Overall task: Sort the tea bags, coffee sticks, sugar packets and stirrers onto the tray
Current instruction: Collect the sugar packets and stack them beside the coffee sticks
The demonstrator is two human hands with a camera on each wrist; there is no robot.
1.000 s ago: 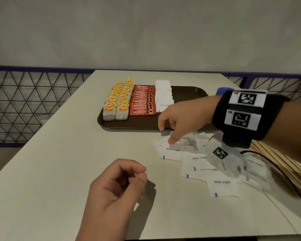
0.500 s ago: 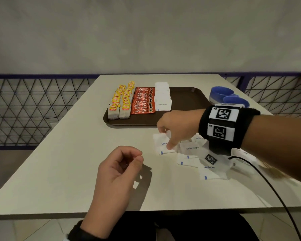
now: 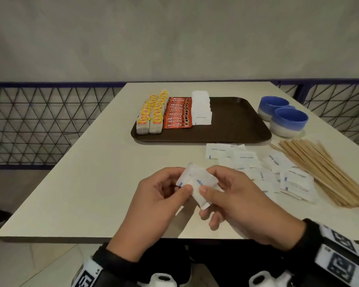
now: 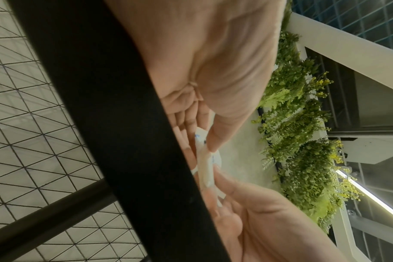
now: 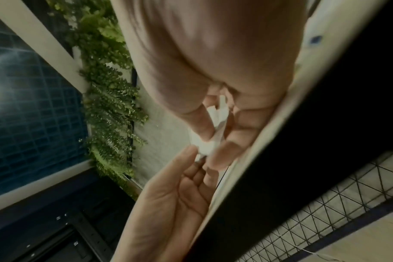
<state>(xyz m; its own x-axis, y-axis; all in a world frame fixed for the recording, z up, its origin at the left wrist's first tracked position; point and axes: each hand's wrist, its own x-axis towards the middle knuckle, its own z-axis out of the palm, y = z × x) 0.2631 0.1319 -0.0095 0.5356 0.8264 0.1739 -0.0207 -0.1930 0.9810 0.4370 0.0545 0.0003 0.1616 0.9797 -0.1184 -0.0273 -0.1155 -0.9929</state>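
Low centre of the head view, the left hand (image 3: 160, 195) and right hand (image 3: 234, 201) both pinch a small bunch of white sugar packets (image 3: 197, 183), probably squaring them. Next, lay them on the brown tray (image 3: 236, 121) beside the sugar row (image 3: 201, 108).

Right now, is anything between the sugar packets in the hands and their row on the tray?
Nothing visible. Both hands hold the sugar packets above bare table; the loose packets lie to the right, off the straight line to the sugar row on the tray.
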